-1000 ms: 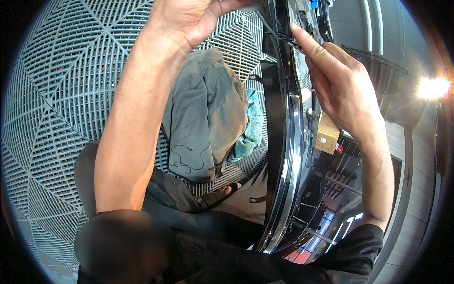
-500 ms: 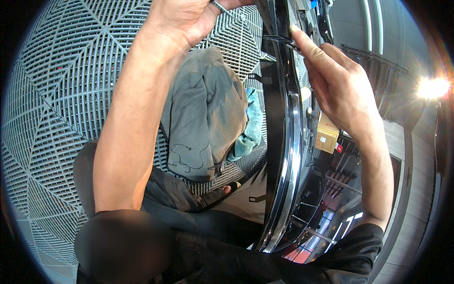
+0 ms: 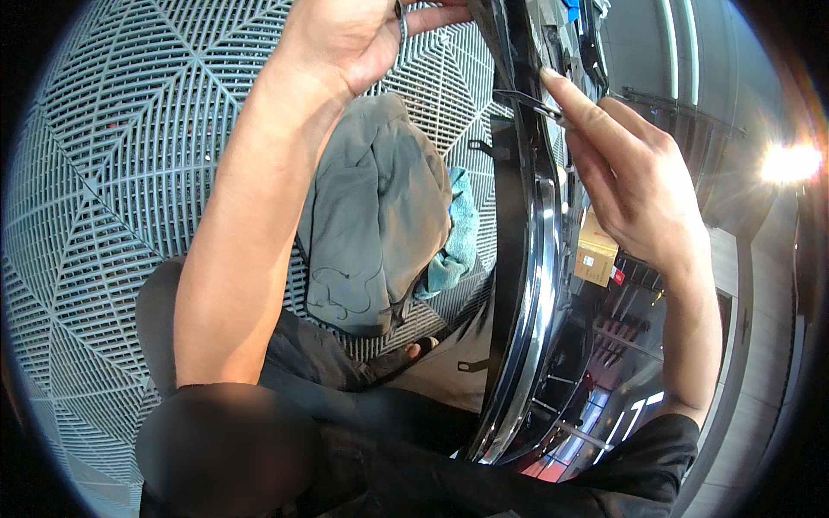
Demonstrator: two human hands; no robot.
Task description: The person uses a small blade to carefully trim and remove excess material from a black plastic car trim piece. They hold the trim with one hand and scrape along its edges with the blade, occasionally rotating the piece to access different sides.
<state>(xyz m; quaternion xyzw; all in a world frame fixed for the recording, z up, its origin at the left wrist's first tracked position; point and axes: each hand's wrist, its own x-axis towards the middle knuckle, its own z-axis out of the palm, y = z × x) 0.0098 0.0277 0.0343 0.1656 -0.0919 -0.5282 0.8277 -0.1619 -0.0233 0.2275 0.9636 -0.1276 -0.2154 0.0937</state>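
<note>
A long, glossy black panel, probably a car body part, with a chrome strip [image 3: 534, 285] along it runs upright through the right half of the view. My right hand [image 3: 626, 160] is closed round a thin, dark, pointed tool [image 3: 522, 101] with a shiny metal part; its tip lies across the panel's upper section. The index finger stretches along the panel's edge. At the top, my left hand [image 3: 345, 39] reaches to the panel's left edge, its fingers partly cut off by the frame. A narrow dark strip [image 3: 401, 22] curves by its palm; whether it is gripped cannot be seen.
A crumpled grey cloth [image 3: 371, 216] lies on the grey slatted floor [image 3: 112, 190], beside a teal towel [image 3: 453, 233]. Metal tabs [image 3: 480, 148] stick out from the panel's left side. A cardboard box [image 3: 596, 250] stands beyond the panel, near my right forearm.
The panel's upper part has shifted slightly right. My right hand and the tool have moved a little down and right with it. The strip by my left palm has swung to hang more upright.
</note>
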